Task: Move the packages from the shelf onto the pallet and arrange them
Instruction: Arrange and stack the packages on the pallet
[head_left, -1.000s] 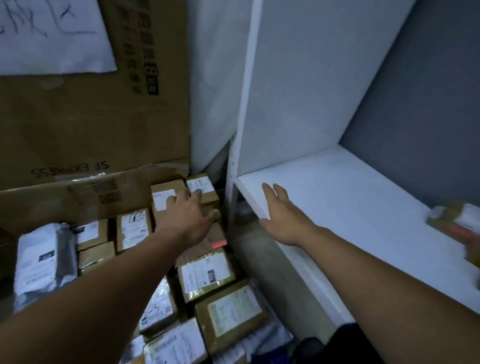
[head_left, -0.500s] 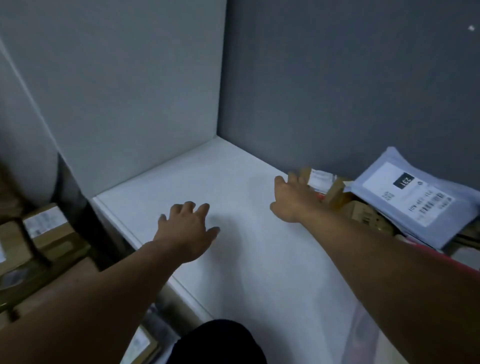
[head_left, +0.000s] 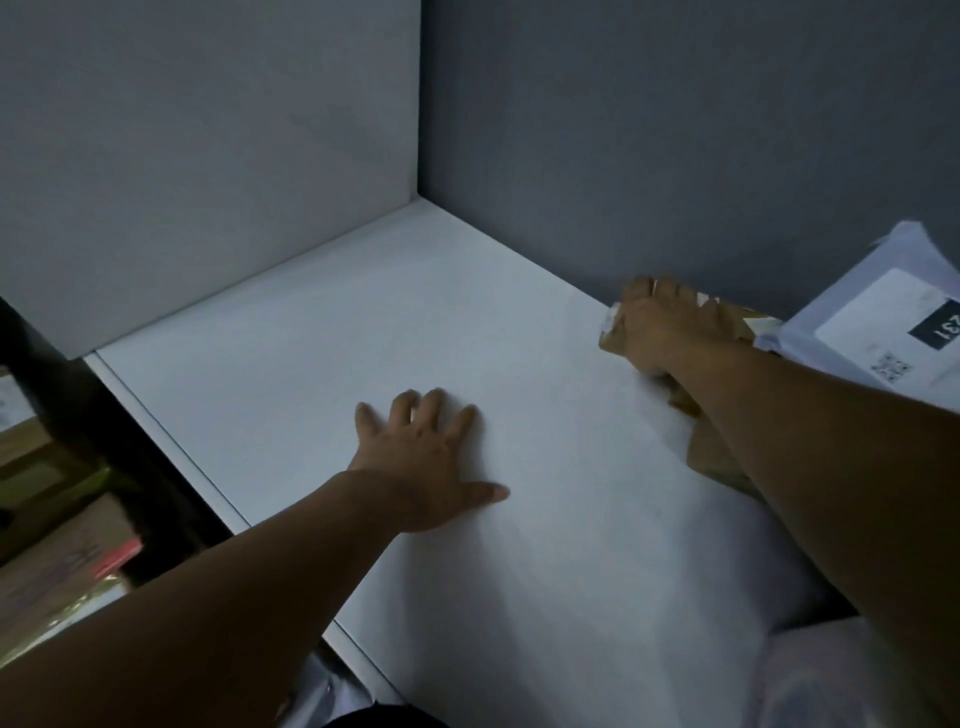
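My left hand (head_left: 426, 462) lies flat with spread fingers on the white shelf board (head_left: 415, 312), holding nothing. My right hand (head_left: 670, 327) reaches to the back right of the shelf, its fingers curled over the top of a small brown package (head_left: 608, 349) with a white label. A second brown package (head_left: 714, 462) lies just in front of it, partly hidden by my right forearm. A grey-white mailer bag (head_left: 883, 322) with a printed label leans on these packages at the far right.
The shelf bay is closed by a white side panel (head_left: 208, 156) on the left and a grey back wall (head_left: 675, 130). Below the shelf's left edge, past a dark upright (head_left: 104, 415), lie brown boxes on the pallet (head_left: 57, 551). A pale bag (head_left: 841, 675) fills the bottom right.
The view swung from the pallet to the shelf. My left hand left the pallet boxes and came onto the shelf board. My right hand slid right and closed over the small brown package.
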